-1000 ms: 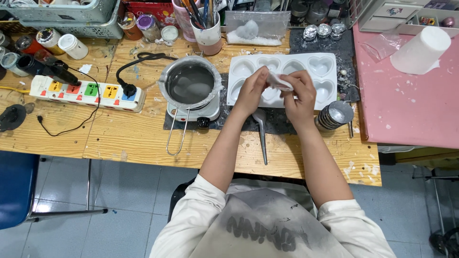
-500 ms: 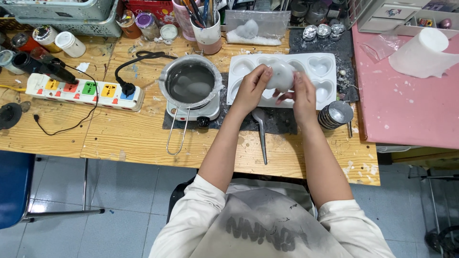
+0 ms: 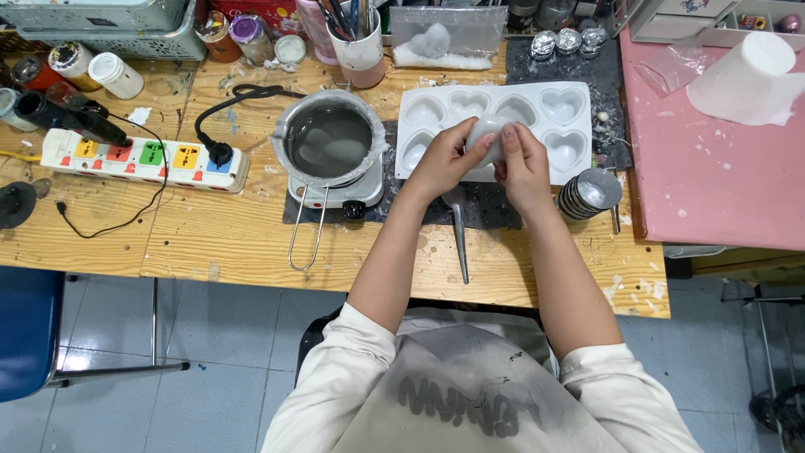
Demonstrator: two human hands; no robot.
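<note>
Wax piece, a pale rounded lump, sits pinched between both hands just above the white heart mould, over its lower middle cavities. Going from the biggest hazard down: the wooden table carries a small hotplate with a pot of grey melted wax just beside the left forearm, so I judge that a swing of that elbow could catch the pot's wire handle and tip hot liquid toward the power strip. The mould itself looks flexible; pressing down on it might buckle a cavity. The left hand closes thumb and fingers around the piece's left side, and the right hand presses fingertips against its right side. The lump looks smooth, so too light a squeeze could let it slip, and too hard might dent it.
</note>
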